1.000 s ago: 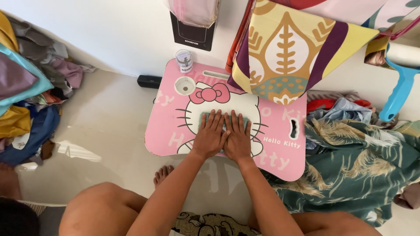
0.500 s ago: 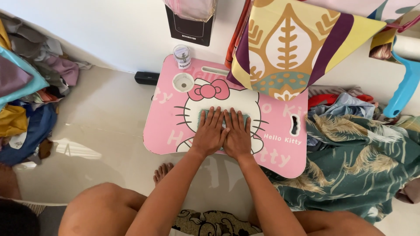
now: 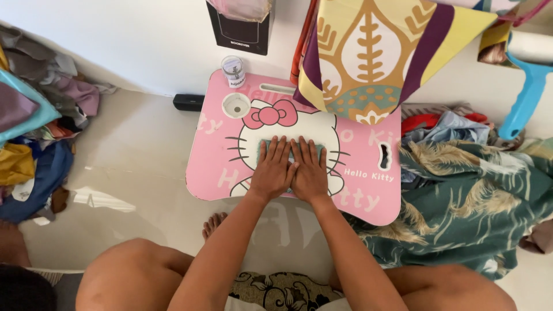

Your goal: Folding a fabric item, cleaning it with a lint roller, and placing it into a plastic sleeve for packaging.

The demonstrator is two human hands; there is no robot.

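1. My knees and my forearms are nearest to me, and one bare foot [image 3: 215,223] shows on the floor just below my left wrist.
2. My left hand [image 3: 273,168] and my right hand [image 3: 309,170] lie flat, palms down, side by side and touching each other. The fingers are stretched out and close together; they clamp on nothing, they only press down.
3. Under both palms is a small folded green cloth [image 3: 266,147]. Only its edges show around my fingers.
4. The cloth rests on the middle of a pink lap table [image 3: 368,190] with a cartoon cat drawing.
5. Beyond my left fingers, at the table's far corner, there is a round cup hole [image 3: 236,106] and a small clear jar [image 3: 233,71].
6. Beyond my right fingers hangs a colourful patterned fabric [image 3: 368,52]; it covers the table's far edge.
7. To the right of my right hand lies a green leaf-print cloth [image 3: 478,201].
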